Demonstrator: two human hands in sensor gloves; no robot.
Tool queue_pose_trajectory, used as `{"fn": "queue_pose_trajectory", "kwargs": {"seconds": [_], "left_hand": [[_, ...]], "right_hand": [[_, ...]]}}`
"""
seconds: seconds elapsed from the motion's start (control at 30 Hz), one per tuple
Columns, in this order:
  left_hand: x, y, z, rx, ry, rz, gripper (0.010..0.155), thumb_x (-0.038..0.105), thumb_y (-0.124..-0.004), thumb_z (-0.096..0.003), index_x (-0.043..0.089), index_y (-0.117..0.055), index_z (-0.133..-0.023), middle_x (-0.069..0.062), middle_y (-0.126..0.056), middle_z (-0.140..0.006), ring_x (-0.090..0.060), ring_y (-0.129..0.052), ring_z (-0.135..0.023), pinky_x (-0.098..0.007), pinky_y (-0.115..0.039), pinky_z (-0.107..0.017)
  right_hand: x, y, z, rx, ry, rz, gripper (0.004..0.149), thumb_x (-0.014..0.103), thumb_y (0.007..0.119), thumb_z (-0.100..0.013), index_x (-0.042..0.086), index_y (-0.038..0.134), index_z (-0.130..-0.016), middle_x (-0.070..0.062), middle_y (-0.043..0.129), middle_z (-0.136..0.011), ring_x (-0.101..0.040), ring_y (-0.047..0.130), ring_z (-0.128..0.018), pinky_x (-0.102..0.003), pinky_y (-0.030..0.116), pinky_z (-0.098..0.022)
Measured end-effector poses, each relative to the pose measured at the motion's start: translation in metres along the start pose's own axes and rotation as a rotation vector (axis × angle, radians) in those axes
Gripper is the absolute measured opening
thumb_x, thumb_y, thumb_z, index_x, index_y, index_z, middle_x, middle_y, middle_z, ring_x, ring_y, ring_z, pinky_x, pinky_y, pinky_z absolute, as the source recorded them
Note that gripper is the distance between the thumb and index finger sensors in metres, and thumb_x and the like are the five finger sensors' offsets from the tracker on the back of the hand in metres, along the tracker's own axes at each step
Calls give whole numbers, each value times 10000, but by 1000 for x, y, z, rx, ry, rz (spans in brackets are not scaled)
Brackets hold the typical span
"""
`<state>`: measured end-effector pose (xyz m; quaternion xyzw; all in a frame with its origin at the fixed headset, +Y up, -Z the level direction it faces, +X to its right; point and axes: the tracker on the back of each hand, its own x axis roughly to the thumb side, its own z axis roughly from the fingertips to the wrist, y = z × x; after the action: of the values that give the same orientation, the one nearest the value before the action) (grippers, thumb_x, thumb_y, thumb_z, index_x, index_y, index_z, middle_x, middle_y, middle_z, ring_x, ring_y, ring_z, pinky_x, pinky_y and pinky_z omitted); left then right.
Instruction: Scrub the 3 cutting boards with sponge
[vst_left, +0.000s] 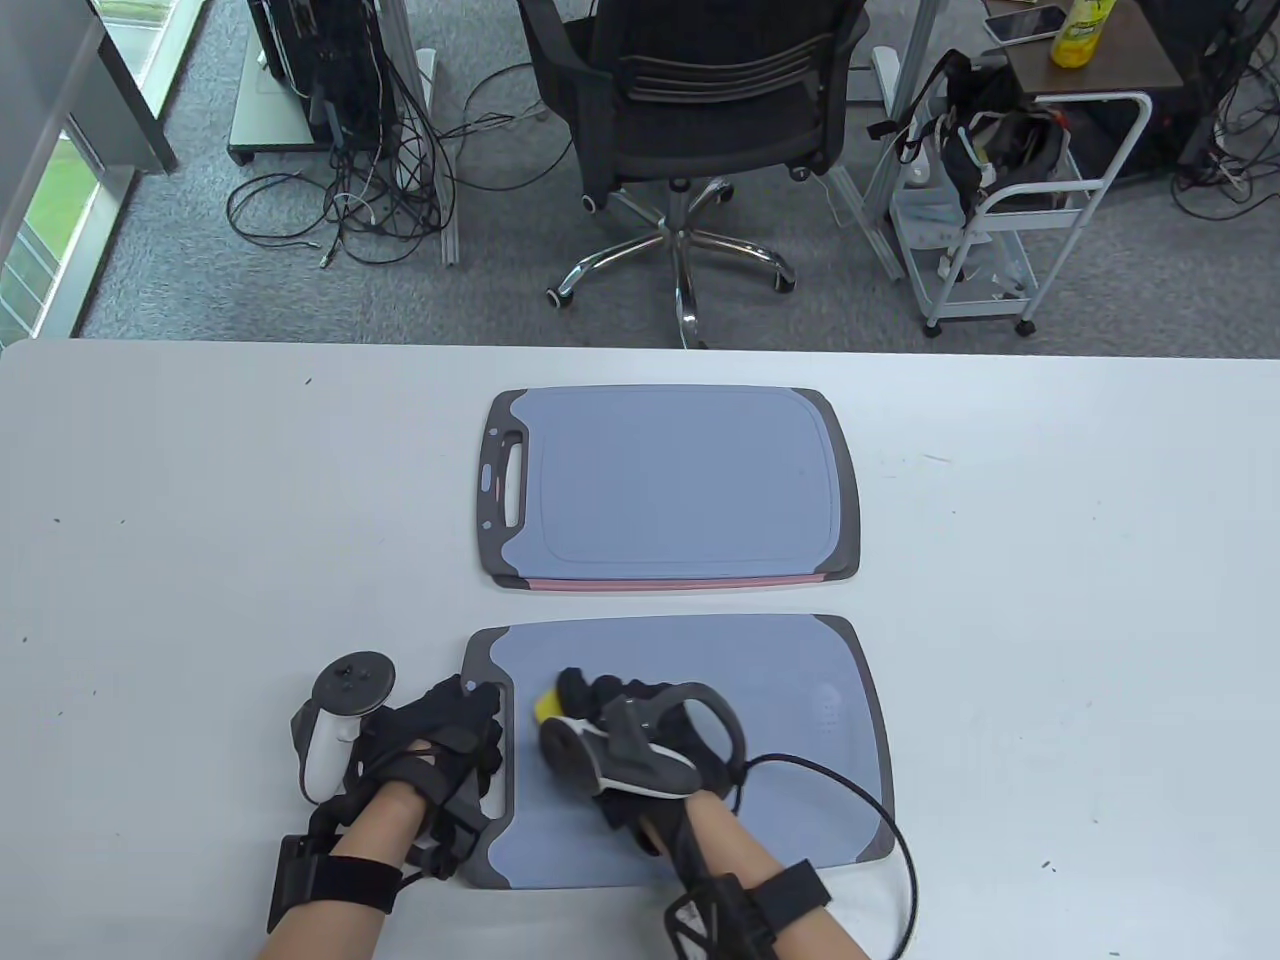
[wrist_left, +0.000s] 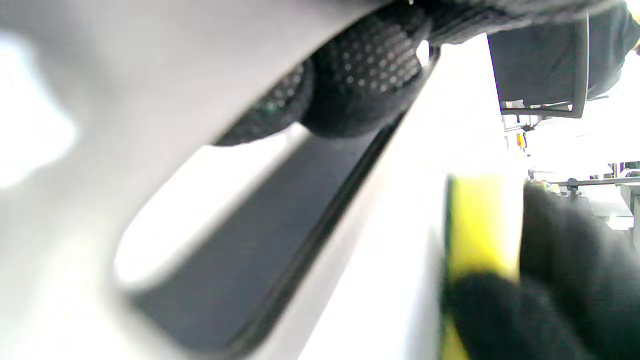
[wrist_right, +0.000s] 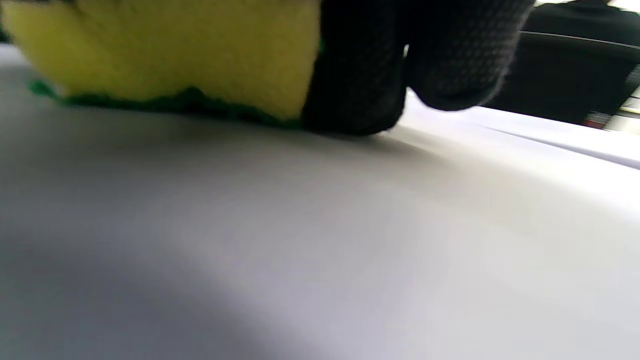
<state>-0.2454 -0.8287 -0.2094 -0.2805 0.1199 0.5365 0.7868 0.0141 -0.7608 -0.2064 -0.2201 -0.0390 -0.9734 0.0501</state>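
Right hand (vst_left: 610, 735) grips the mostly hidden sponge (vst_left: 546, 708) on the near board (vst_left: 790, 700); left hand's (vst_left: 440, 750) grip unclear.

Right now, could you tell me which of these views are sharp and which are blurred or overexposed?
Table view: sharp and evenly lit. Left wrist view: blurred up close, background blown out white, sponge smeared. Right wrist view: sponge soft, near cutting board a featureless blur, shaded at left.
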Motion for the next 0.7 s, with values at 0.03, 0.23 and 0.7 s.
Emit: {"fn": "queue_pose_trajectory", "kwargs": {"seconds": [0.03, 0.23, 0.7], "left_hand": [[0, 0, 0, 3, 0, -4, 514, 542, -693, -586, 164, -686, -933, 68, -946, -648, -10, -1069, -373, -257, -1003, -274], [0, 0, -1, 11, 5, -14, 515, 552, -690, -586, 168, -693, -928, 79, -950, -641, 1, -1070, -364, -248, -1007, -265], [-1, -1, 0, 3, 1, -5, 518, 548, -695, -584, 166, -689, -934, 71, -947, -650, -10, -1071, -372, -254, -1002, -272]], "right_hand": [[-29, 5, 11, -2, 71, -19, 698, 566, 671, -449, 181, 588, -1025, -71, 800, -770, -185, 900, -523, -448, 779, -489], [-171, 33, 78, 90, 550, -94, 695, 537, 702, -459, 138, 606, -1020, -111, 802, -763, -223, 900, -523, -477, 764, -487], [73, -11, -7, -7, -194, -68, 711, 562, 684, -454, 135, 598, -1016, -93, 808, -744, -178, 901, -498, -443, 784, -485]]}}
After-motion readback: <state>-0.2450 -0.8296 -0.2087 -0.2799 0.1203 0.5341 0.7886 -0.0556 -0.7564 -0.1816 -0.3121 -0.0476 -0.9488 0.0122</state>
